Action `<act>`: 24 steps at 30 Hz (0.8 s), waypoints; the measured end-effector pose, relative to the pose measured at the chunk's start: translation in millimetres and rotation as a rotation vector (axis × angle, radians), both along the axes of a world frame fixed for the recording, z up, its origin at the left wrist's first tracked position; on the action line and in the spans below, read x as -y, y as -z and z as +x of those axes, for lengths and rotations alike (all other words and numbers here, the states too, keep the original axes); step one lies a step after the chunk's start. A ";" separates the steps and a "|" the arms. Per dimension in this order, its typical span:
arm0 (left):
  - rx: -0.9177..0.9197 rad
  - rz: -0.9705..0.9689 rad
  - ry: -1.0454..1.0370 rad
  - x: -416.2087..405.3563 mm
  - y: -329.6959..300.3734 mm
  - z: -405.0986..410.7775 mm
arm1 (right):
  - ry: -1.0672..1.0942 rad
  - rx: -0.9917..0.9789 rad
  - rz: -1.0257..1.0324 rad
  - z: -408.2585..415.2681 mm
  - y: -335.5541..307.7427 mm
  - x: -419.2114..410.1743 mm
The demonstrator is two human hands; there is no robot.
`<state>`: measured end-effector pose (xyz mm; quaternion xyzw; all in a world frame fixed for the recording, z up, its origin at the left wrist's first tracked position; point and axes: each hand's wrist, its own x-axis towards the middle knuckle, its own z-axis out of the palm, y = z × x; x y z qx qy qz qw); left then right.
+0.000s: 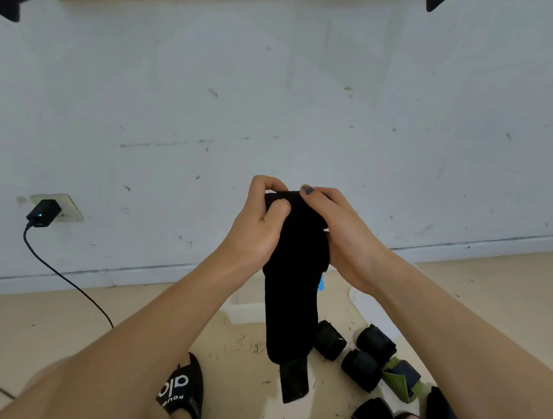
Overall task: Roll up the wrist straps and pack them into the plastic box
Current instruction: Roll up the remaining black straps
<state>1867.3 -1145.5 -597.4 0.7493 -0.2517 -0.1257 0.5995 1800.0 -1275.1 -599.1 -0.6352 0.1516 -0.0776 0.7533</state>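
A long black wrist strap (292, 300) hangs down in mid-air in front of me, its velcro tab at the bottom. My left hand (260, 221) grips its rolled top end with curled fingers. My right hand (338, 226) holds the same top end from the other side, thumb over the roll. On the floor to the right lie several rolled black straps (369, 354) and a green strap (399, 378). The clear plastic box (243, 305) stands on the floor behind the hanging strap, mostly hidden by my arms.
A white lid-like sheet (364, 303) lies near the box. A black charger (43, 213) sits in a wall socket with its cable (64, 276) trailing across the floor at left. My feet in black slides (183, 391) are at the bottom.
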 end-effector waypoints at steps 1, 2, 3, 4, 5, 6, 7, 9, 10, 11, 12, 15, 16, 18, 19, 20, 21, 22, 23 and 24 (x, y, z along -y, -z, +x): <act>-0.025 0.001 0.001 0.4 -1.5 -0.6 | -0.012 -0.027 -0.007 0.2 -0.2 0.4; -0.053 -0.008 -0.003 1.2 -2.6 -1.4 | -0.007 -0.035 -0.022 0.5 -0.2 0.7; -0.084 -0.023 -0.014 2.3 -3.5 -2.7 | 0.015 -0.024 -0.036 0.7 -0.4 0.5; -0.112 -0.037 -0.027 3.4 -3.9 -3.4 | 0.048 0.000 -0.045 1.0 -0.7 0.0; -0.137 -0.041 -0.041 4.1 -4.3 -3.9 | 0.084 0.028 -0.051 1.7 -0.5 -0.8; -0.153 -0.032 -0.050 4.2 -4.2 -3.7 | 0.115 0.053 -0.062 2.3 0.1 -2.2; -0.154 -0.010 -0.051 3.8 -3.9 -3.5 | 0.136 0.073 -0.082 2.6 0.8 -4.0; -0.101 0.034 -0.044 1.7 -2.9 -2.1 | 0.156 0.097 -0.130 2.5 2.2 -7.7; -0.070 0.041 -0.044 0.7 -2.1 -0.4 | 0.156 0.105 -0.148 2.1 1.9 -9.2; -0.048 0.043 -0.045 -0.2 -2.1 1.6 | 0.150 0.107 -0.167 2.1 0.9 -10.0; -0.036 0.041 -0.043 -1.2 -2.6 3.4 | 0.137 0.101 -0.183 1.8 0.1 -9.5; -0.017 0.022 -0.005 -3.7 -5.0 7.2 | 0.075 0.036 -0.187 0.0 -2.5 -6.3; -0.008 0.018 0.008 -4.9 -5.8 7.9 | 0.060 0.018 -0.200 -0.4 -1.7 -5.2; -0.014 0.002 0.028 -6.5 -6.8 8.1 | 0.048 0.032 -0.225 -1.7 -1.5 -5.4; -0.045 -0.012 0.030 -6.6 -6.0 8.4 | 0.050 0.057 -0.227 -2.1 -1.8 -6.5; -0.105 -0.023 0.026 -6.4 -4.9 9.2 | 0.057 0.087 -0.229 -1.8 -1.2 -7.2; -0.187 -0.028 0.030 -6.4 -5.1 9.6 | 0.069 0.106 -0.235 -1.3 -1.2 -8.1; -0.260 -0.021 0.042 -6.5 -5.3 10.0 | 0.079 0.122 -0.241 -1.1 -0.6 -8.5; -0.297 -0.002 0.055 -6.9 -5.3 10.4 | 0.085 0.130 -0.239 -0.6 0.2 -9.0; -0.296 0.017 0.061 -7.6 -5.3 10.8 | 0.085 0.134 -0.230 0.0 1.7 -9.4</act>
